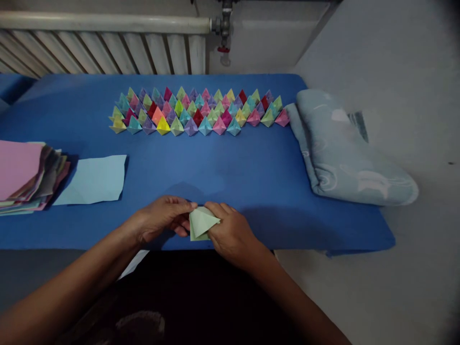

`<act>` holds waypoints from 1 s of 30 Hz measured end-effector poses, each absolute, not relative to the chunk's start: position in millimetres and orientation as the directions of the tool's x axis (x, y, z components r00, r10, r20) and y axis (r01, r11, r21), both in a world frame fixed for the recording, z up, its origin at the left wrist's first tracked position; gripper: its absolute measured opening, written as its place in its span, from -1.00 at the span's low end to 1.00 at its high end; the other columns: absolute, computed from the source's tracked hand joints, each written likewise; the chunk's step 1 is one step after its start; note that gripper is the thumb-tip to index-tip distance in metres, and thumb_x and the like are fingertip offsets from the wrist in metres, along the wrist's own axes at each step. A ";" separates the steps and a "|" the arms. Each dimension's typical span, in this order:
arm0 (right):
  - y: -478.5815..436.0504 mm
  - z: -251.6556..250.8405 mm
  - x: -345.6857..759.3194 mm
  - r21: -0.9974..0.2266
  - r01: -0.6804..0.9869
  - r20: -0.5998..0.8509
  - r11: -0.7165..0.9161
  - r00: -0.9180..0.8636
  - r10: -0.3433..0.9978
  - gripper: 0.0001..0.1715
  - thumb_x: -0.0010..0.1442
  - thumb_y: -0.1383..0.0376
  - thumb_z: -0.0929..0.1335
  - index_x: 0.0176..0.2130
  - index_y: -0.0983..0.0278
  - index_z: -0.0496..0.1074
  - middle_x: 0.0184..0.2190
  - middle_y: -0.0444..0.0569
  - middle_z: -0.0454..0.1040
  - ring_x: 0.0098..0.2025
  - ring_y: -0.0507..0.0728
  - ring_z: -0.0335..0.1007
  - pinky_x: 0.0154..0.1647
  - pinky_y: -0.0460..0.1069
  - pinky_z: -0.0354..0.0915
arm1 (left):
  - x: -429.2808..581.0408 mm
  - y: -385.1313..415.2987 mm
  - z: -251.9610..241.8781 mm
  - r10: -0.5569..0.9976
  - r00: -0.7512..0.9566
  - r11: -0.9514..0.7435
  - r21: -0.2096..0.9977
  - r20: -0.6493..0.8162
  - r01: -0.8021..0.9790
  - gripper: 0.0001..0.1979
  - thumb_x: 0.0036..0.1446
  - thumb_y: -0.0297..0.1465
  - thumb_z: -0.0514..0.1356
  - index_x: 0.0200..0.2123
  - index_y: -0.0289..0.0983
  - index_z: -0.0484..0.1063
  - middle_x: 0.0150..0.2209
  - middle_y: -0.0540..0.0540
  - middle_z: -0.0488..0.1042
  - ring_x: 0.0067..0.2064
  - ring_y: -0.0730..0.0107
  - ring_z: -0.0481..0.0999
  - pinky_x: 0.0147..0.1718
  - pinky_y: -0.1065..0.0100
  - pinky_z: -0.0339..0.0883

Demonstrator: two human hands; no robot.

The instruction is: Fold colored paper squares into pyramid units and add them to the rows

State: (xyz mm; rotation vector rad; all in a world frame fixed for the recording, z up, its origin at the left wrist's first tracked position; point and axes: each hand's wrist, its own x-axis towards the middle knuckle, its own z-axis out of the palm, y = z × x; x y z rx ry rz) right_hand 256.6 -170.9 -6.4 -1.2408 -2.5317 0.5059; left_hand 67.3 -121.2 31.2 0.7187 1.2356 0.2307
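Note:
A pale green sheet of folded paper is held between my two hands at the near edge of the blue table. One triangular flap of it stands raised and points to the right. My left hand pinches its upper left corner between thumb and fingers. On the right side, my right hand is closed on the paper, with its fingertips partly hidden behind it. Beyond the hands, several rows of small origami boats in many colours stand across the back of the table.
At the left lies a stack of coloured paper, pink on top. A light blue sheet lies beside it. A folded grey-green blanket rests on the right end of the blue table. Behind are a radiator and a pipe valve.

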 end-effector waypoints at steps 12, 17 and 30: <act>-176.4 -12.9 270.3 -0.610 0.582 0.225 0.539 -0.525 0.821 -0.62 0.21 0.48 0.21 -0.03 0.33 0.44 0.19 0.21 0.31 0.06 0.24 0.35 0.08 0.17 0.34 | 62.4 -115.5 34.5 0.531 0.326 0.756 0.611 -0.782 0.235 -0.71 -0.12 -0.22 0.42 -0.47 -0.34 0.52 -0.57 -0.02 0.49 -0.53 0.48 0.46 -0.52 0.44 0.37; -182.4 -12.2 283.1 -0.763 0.545 0.297 0.347 -0.181 0.938 -0.69 0.24 0.48 0.20 -0.21 0.23 0.46 0.03 0.10 0.44 -0.01 0.14 0.44 -0.01 0.09 0.38 | 60.4 -116.2 39.5 0.630 0.279 0.682 0.689 -0.724 0.247 -0.74 -0.06 -0.21 0.38 -0.48 -0.32 0.54 -0.54 -0.02 0.50 -0.52 0.50 0.43 -0.47 0.43 0.35; -157.5 24.3 266.4 -0.948 0.270 -0.250 -0.167 -0.312 0.917 -0.78 0.22 0.21 0.34 -0.42 0.26 0.45 -0.57 -0.22 0.34 -0.50 -0.04 0.23 -0.49 -0.13 0.12 | 76.4 -131.6 49.1 0.816 0.376 0.266 0.863 -0.439 0.430 -0.73 0.05 -0.15 0.25 -0.43 -0.23 0.55 -0.47 0.02 0.51 -0.40 0.44 0.41 -0.37 0.41 0.28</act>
